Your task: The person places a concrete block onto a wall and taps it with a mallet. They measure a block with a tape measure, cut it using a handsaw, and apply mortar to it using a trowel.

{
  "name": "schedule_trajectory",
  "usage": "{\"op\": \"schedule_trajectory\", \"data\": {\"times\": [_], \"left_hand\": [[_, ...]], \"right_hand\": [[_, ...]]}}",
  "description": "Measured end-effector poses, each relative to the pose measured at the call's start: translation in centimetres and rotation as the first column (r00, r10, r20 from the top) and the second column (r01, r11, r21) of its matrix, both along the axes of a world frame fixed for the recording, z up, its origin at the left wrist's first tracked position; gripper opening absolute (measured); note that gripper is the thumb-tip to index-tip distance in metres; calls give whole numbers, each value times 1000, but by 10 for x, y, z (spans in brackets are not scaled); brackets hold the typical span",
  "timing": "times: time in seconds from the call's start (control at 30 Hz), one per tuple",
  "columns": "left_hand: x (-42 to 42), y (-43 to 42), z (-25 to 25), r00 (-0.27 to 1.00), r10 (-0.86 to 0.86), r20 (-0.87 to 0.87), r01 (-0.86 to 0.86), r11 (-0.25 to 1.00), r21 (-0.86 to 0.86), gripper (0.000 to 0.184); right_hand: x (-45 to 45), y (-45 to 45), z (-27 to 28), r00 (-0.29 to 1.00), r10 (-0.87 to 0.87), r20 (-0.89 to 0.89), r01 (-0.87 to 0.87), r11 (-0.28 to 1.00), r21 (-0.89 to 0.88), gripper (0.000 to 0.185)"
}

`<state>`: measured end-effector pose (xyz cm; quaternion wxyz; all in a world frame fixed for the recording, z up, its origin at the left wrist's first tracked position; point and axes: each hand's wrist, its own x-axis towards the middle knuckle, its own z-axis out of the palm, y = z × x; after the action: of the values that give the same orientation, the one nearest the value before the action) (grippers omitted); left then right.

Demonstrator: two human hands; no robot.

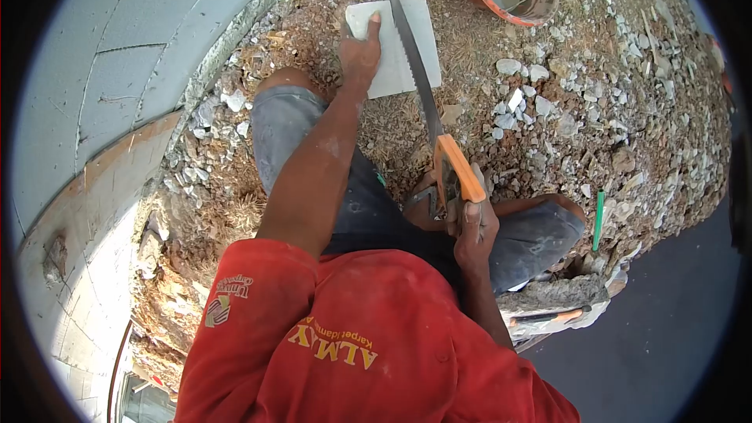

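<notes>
A pale, flat rectangular block (427, 39) lies in front of my knees. My left hand (360, 55) holds it at the left side, thumb pressed on its top face and the other fingers partly hidden at the edge. In my right hand (475, 231) is the orange handle of a hand saw (421, 78). Its long toothed blade runs across the block's face, with the tip past the far edge. I cannot tell how deep the teeth sit in the block.
An orange bucket (507, 17) with grey liquid stands at the far side. Broken stones (509, 113) cover the ground to the right, near a green stick (598, 221). A grey block wall (117, 63) rises on the left. An orange-handled tool (568, 316) lies at lower right.
</notes>
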<state>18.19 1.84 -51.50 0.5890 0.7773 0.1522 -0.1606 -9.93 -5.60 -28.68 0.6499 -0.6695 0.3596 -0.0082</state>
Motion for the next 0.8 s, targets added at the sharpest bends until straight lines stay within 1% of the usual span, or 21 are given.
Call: {"op": "schedule_trajectory", "data": {"times": [0.03, 0.07, 0.1, 0.13, 0.17, 0.2, 0.23, 0.27, 0.3, 0.37, 0.4, 0.47, 0.5, 0.57, 0.6, 0.67, 0.7, 0.73, 0.8], "left_hand": [[0, -2, -12, 999, 32, 40, -32, 999, -11, 96], [1, -3, -10, 998, 32, 44, -32, 999, -11, 96], [0, -3, -7, 999, 43, 30, -42, 998, -37, 96], [0, -3, -4, 998, 54, 20, -52, 997, -65, 96], [7, -4, -5, 997, 62, 40, -59, 996, -69, 96], [14, -4, -7, 996, 60, 71, -59, 998, -22, 95], [3, -4, -11, 996, 55, 68, -57, 998, 28, 95], [-17, -1, -15, 998, 56, 35, -57, 998, 29, 95], [-10, -1, -11, 999, 46, 30, -46, 999, -1, 94], [1, -2, -7, 997, 56, 60, -52, 996, -79, 90], [-7, -2, -5, 997, 63, 42, -60, 996, -71, 90], [-1, -3, 5, 998, 59, 23, -61, 992, 113, 88], [2, -3, 7, 998, 52, 37, -56, 992, 111, 88], [-1, -2, 10, 997, 57, 50, -54, 996, -73, 87], [0, -5, 5, 996, 58, 75, -52, 995, -84, 87], [2, -8, -13, 990, 82, 114, -96, 988, 124, 84], [0, -6, 3, 993, 75, 88, -75, 997, 4, 81], [-7, -5, 4, 995, 53, 79, -53, 999, -1, 81], [0, -9, 6, 992, 96, 78, -97, 995, 0, 78]], "right_hand": [[15, -4, -22, 999, 30, 14, -29, 997, -77, 50], [43, -12, -52, 998, 64, 26, -59, 986, -158, 50], [87, -16, -72, 994, 108, 13, -104, 980, -169, 49], [118, -15, -81, 988, 152, 4, -149, 972, -181, 49], [125, -12, -80, 987, 161, 24, -154, 970, -187, 49], [131, -8, -79, 991, 127, 45, -118, 979, -167, 48], [121, -5, -74, 995, 90, 31, -85, 986, -143, 47], [91, -2, -60, 995, 99, -3, -99, 985, -138, 48], [69, -1, -46, 994, 113, 8, -110, 983, -146, 49], [1, 1, -33, 990, 94, 109, -84, 992, -89, 50], [-10, 1, -26, 991, 100, 91, -93, 992, -81, 50], [-10, 1, -24, 997, 74, 38, -67, 982, -174, 63], [24, 4, -29, 997, 74, 33, -65, 978, -200, 57], [92, 2, -74, 982, 162, 93, -123, 936, -330, 50], [98, 2, -75, 980, 163, 116, -115, 933, -342, 50], [109, 2, -77, 988, 100, 117, -61, 953, -297, 44], [90, -10, -75, 987, 134, 88, -101, 947, -305, 44], [60, -14, -69, 989, 143, 47, -125, 953, -276, 45], [1, -12, -40, 992, 123, 24, -118, 982, -150, 46]]}}
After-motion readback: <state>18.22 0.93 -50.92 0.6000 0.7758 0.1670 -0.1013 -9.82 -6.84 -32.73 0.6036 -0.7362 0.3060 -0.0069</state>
